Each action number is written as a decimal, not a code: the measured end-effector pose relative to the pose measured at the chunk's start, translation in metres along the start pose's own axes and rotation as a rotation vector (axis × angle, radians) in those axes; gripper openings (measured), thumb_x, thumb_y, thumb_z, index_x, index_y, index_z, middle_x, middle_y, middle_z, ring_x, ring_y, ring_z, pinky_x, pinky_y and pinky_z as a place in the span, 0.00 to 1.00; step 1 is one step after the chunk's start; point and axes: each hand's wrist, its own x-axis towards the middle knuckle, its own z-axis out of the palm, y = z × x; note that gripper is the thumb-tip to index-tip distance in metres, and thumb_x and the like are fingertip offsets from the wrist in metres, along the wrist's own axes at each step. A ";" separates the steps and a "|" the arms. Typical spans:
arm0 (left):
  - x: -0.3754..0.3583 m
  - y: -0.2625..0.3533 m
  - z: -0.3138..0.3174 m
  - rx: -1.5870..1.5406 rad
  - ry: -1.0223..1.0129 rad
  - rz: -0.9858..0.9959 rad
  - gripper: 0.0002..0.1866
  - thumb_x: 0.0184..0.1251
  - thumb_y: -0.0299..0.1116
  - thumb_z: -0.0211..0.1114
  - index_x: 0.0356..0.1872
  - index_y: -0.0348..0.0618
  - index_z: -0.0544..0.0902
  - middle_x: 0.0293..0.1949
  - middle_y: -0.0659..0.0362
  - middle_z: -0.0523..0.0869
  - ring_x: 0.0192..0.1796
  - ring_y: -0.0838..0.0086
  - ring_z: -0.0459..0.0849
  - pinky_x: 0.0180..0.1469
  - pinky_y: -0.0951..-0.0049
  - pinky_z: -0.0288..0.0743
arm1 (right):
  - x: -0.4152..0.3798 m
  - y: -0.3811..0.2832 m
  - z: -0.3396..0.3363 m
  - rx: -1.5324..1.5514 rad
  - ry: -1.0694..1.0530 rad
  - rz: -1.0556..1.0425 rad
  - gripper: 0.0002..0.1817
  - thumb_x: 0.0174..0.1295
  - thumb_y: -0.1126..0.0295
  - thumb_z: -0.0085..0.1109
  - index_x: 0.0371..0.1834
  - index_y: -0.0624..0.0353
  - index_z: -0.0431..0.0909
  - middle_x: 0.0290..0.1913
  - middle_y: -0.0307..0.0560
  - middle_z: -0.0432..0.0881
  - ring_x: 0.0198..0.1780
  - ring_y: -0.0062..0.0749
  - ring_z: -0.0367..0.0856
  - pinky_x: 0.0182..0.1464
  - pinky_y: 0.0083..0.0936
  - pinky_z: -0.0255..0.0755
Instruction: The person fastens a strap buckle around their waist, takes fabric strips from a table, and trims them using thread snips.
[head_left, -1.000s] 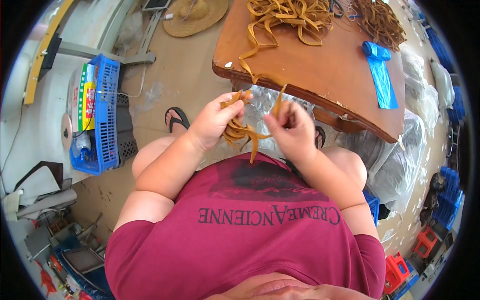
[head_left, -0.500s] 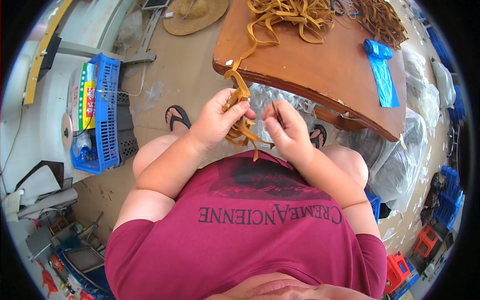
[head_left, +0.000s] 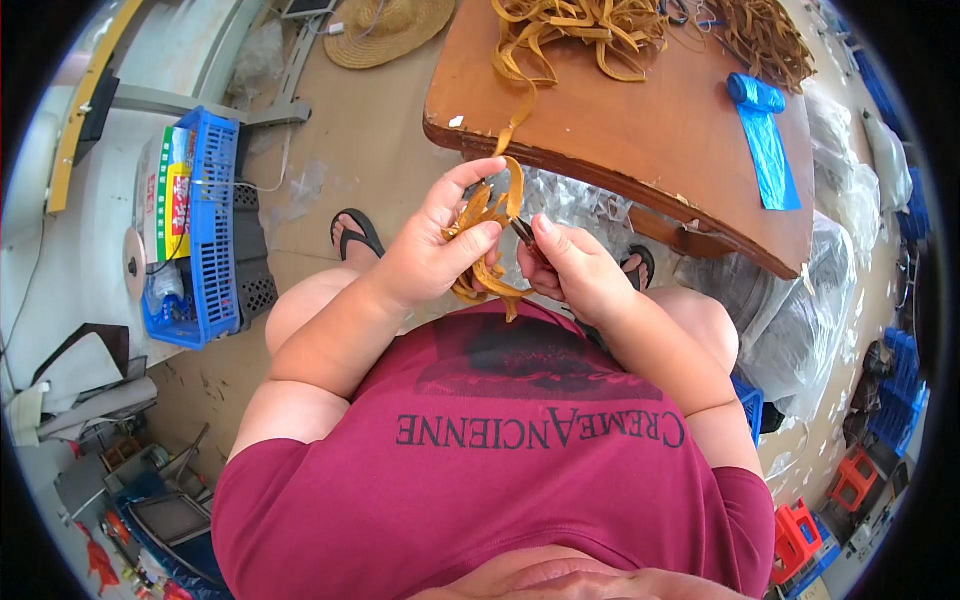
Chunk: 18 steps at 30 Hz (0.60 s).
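Observation:
My left hand [head_left: 428, 250] is closed around a bunch of mustard-brown straps [head_left: 476, 212], several ends dangling below the palm. One strap loops up over the raised index finger and continues to the tabletop. In my right hand [head_left: 585, 272] is a small pair of dark snips [head_left: 523, 232], gripped with the thumb along its side. Its tips are right at the looped strap, close beside the left fingers. A tangled pile of the same straps [head_left: 575, 38] lies on the wooden table [head_left: 620, 125] ahead.
A blue plastic roll [head_left: 765, 140] hangs over the table's right side, near a darker strap heap [head_left: 765, 45]. Clear plastic bags [head_left: 800, 310] stand beneath and to the right. At left are a blue crate [head_left: 212, 230] and a straw hat [head_left: 388, 30] on the floor.
My right hand has turned and brought the snips left to the strap. My left index finger has lifted, raising the strap into a loop.

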 end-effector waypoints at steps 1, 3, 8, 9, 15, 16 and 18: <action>0.000 -0.002 -0.001 0.021 -0.019 0.006 0.26 0.69 0.24 0.51 0.67 0.43 0.59 0.30 0.63 0.75 0.30 0.83 0.74 0.35 0.82 0.70 | -0.001 -0.001 0.001 -0.009 0.005 -0.004 0.29 0.69 0.43 0.41 0.25 0.59 0.72 0.18 0.30 0.61 0.20 0.14 0.54 0.22 0.15 0.49; -0.001 -0.006 -0.003 0.064 -0.055 0.020 0.26 0.69 0.24 0.51 0.67 0.42 0.60 0.31 0.64 0.75 0.30 0.83 0.74 0.36 0.82 0.70 | -0.002 -0.002 0.002 -0.028 0.015 -0.011 0.28 0.70 0.45 0.42 0.25 0.59 0.72 0.19 0.31 0.63 0.21 0.14 0.56 0.24 0.15 0.50; 0.001 -0.007 -0.005 0.083 -0.166 -0.004 0.18 0.70 0.25 0.52 0.60 0.39 0.70 0.31 0.62 0.78 0.31 0.83 0.76 0.34 0.82 0.71 | -0.004 0.003 -0.003 -0.129 0.023 -0.019 0.27 0.69 0.46 0.44 0.24 0.58 0.72 0.20 0.31 0.65 0.22 0.14 0.58 0.24 0.15 0.53; 0.001 -0.006 -0.006 0.086 -0.199 -0.016 0.16 0.70 0.26 0.52 0.58 0.39 0.71 0.31 0.62 0.78 0.30 0.83 0.76 0.33 0.82 0.71 | -0.004 0.003 -0.004 -0.137 0.016 0.009 0.26 0.69 0.46 0.45 0.24 0.58 0.73 0.20 0.31 0.65 0.22 0.14 0.59 0.24 0.15 0.53; 0.002 -0.002 -0.006 0.218 -0.189 -0.061 0.08 0.72 0.31 0.53 0.45 0.38 0.74 0.24 0.63 0.78 0.20 0.84 0.74 0.21 0.83 0.67 | -0.009 0.000 -0.001 0.126 -0.114 0.030 0.27 0.71 0.45 0.40 0.23 0.57 0.70 0.16 0.30 0.58 0.18 0.16 0.52 0.21 0.17 0.49; 0.001 -0.002 -0.006 0.230 -0.183 -0.052 0.08 0.72 0.31 0.53 0.44 0.38 0.74 0.24 0.64 0.78 0.20 0.84 0.74 0.21 0.83 0.67 | -0.010 -0.001 0.001 0.176 -0.117 0.047 0.27 0.71 0.45 0.40 0.23 0.57 0.70 0.16 0.30 0.57 0.18 0.16 0.51 0.21 0.17 0.48; 0.001 -0.001 -0.005 0.256 -0.174 -0.036 0.07 0.72 0.32 0.53 0.42 0.39 0.74 0.23 0.64 0.78 0.19 0.85 0.73 0.20 0.83 0.66 | -0.012 -0.006 0.006 0.278 -0.119 0.080 0.28 0.71 0.45 0.39 0.23 0.57 0.70 0.16 0.30 0.56 0.17 0.17 0.49 0.20 0.17 0.46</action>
